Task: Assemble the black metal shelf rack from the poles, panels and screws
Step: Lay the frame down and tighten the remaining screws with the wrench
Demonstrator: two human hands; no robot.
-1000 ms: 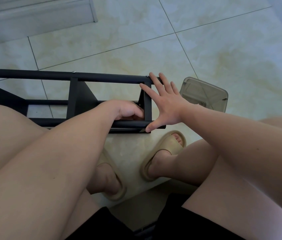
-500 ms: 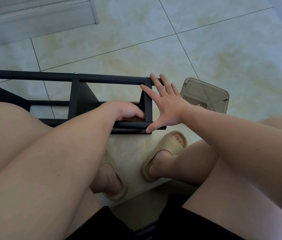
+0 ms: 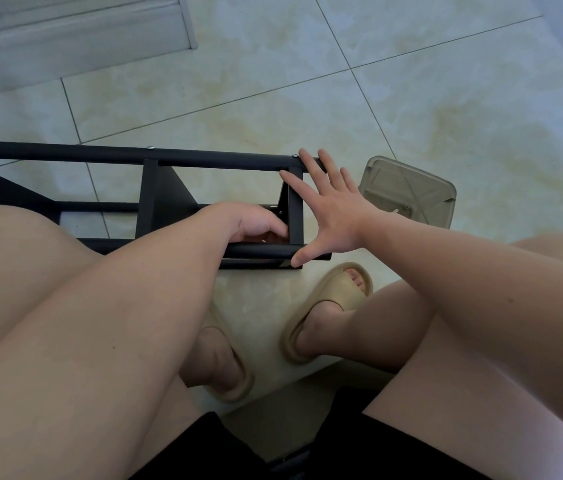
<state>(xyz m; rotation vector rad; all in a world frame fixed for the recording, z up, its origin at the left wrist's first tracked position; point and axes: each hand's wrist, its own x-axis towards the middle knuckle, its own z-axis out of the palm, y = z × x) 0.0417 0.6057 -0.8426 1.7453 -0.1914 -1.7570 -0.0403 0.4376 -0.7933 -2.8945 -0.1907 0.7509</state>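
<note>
The black metal shelf rack (image 3: 204, 160) lies on its side on the tiled floor in front of my knees, its poles running left to right. My right hand (image 3: 328, 213) is spread flat against the rack's right end panel (image 3: 295, 216), fingertips on the far pole and thumb on the near pole (image 3: 259, 251). My left hand (image 3: 256, 225) reaches inside the frame beside that end panel with its fingers curled; what they hold is hidden. Screw heads show on top of the far pole.
A clear plastic container (image 3: 408, 194) sits on the floor just right of the rack's end. My feet in tan slippers (image 3: 328, 306) rest below the rack. A grey step or low ledge (image 3: 76, 39) runs along the upper left.
Almost nothing differs. Both hands stay where they were on the rack's right end; the view has shifted very slightly.
</note>
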